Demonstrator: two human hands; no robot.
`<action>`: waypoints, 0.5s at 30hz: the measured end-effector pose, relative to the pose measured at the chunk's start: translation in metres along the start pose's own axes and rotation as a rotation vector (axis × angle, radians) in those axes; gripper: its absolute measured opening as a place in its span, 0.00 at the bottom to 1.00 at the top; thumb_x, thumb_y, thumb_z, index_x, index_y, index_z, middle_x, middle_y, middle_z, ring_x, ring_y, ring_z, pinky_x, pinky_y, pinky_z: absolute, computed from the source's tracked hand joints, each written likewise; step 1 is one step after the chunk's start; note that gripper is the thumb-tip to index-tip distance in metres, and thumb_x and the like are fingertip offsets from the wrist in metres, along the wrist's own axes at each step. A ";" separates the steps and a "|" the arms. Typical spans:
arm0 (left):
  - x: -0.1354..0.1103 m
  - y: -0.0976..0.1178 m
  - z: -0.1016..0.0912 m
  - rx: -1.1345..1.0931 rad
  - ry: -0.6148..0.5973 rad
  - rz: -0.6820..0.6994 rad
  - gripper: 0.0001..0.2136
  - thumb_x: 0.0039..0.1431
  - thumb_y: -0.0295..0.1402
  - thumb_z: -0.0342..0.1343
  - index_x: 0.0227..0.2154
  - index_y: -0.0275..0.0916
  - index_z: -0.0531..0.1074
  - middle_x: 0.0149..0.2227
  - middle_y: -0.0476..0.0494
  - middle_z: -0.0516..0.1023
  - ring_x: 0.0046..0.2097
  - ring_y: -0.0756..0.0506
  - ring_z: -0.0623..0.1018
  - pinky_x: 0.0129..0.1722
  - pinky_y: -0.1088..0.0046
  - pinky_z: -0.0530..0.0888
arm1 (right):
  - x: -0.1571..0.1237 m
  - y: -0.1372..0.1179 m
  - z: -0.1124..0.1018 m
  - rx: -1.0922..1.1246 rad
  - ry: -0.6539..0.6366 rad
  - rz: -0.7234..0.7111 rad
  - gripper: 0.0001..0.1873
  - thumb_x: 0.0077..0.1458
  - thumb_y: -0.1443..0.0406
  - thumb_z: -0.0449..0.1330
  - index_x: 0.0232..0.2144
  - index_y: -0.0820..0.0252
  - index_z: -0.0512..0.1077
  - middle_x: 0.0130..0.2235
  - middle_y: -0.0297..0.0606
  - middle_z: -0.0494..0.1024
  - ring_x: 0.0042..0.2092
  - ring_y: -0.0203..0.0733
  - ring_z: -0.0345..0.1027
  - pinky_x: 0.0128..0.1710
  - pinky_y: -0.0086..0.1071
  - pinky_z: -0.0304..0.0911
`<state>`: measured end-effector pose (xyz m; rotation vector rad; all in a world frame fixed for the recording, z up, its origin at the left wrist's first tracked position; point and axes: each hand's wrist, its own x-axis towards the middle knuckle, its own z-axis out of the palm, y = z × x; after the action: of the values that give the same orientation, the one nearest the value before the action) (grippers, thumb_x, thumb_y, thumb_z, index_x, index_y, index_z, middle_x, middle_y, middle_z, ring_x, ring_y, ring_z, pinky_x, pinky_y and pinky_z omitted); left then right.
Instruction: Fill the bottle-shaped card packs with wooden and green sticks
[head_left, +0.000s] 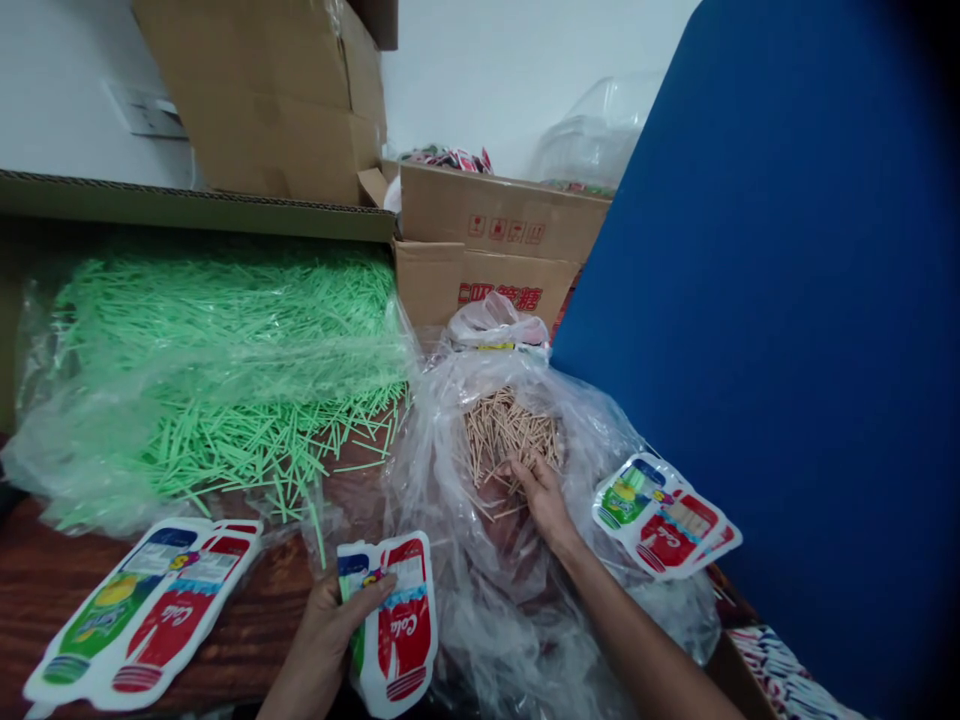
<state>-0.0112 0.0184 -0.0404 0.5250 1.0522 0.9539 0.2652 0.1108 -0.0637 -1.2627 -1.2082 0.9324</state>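
My left hand point(324, 630) is closed round a stack of bottle-shaped printed packets point(394, 625), red "Cola" one on top, held low over the wooden table point(45, 580). My right hand point(541, 500) reaches into a clear plastic bag point(480, 560) and rests on a heap of thin tan sticks point(506, 435), fingers curled among them. What the fingers pinch is hidden. A big clear bag of green sticks point(225, 350) lies to the left, some spilled onto the table.
More printed packets lie at the lower left point(142, 610) and on the bag's right side point(664, 515). Cardboard boxes point(487, 250) stand at the back. A blue panel point(787, 330) fills the right side.
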 end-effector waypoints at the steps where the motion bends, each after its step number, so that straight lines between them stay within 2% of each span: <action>1: -0.001 0.001 0.001 0.009 0.000 0.002 0.06 0.48 0.33 0.67 0.27 0.36 0.78 0.24 0.47 0.83 0.24 0.47 0.79 0.27 0.75 0.74 | 0.000 -0.002 -0.001 -0.017 -0.016 -0.009 0.13 0.55 0.53 0.56 0.33 0.56 0.70 0.31 0.33 0.76 0.36 0.43 0.68 0.42 0.36 0.61; 5: -0.002 0.002 0.003 0.066 0.010 0.025 0.07 0.47 0.34 0.67 0.25 0.35 0.78 0.23 0.46 0.82 0.24 0.47 0.78 0.26 0.76 0.73 | 0.005 -0.005 -0.006 -0.116 -0.069 -0.044 0.16 0.56 0.53 0.54 0.26 0.58 0.70 0.30 0.35 0.74 0.34 0.42 0.67 0.40 0.35 0.61; 9: -0.002 -0.001 0.001 0.089 0.008 0.024 0.09 0.46 0.35 0.67 0.24 0.34 0.77 0.23 0.45 0.82 0.24 0.47 0.78 0.25 0.76 0.73 | 0.019 -0.009 -0.017 -0.264 -0.048 -0.080 0.18 0.61 0.54 0.44 0.33 0.57 0.68 0.30 0.35 0.72 0.33 0.40 0.67 0.38 0.34 0.62; 11: -0.001 -0.002 0.000 0.093 0.001 0.025 0.09 0.46 0.35 0.67 0.23 0.34 0.77 0.22 0.45 0.82 0.23 0.47 0.77 0.24 0.76 0.72 | 0.025 -0.013 -0.022 -0.383 -0.090 -0.095 0.17 0.61 0.55 0.45 0.32 0.57 0.68 0.29 0.35 0.72 0.32 0.41 0.66 0.36 0.34 0.61; 15: -0.001 -0.002 0.000 0.081 -0.003 0.026 0.08 0.46 0.35 0.67 0.24 0.35 0.77 0.23 0.46 0.82 0.23 0.47 0.78 0.25 0.76 0.73 | 0.024 -0.019 -0.021 -0.663 -0.264 -0.120 0.10 0.57 0.62 0.51 0.27 0.58 0.68 0.31 0.38 0.74 0.34 0.43 0.66 0.37 0.34 0.59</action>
<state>-0.0107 0.0165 -0.0410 0.6079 1.0873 0.9360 0.2882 0.1276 -0.0401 -1.5827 -1.8787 0.6362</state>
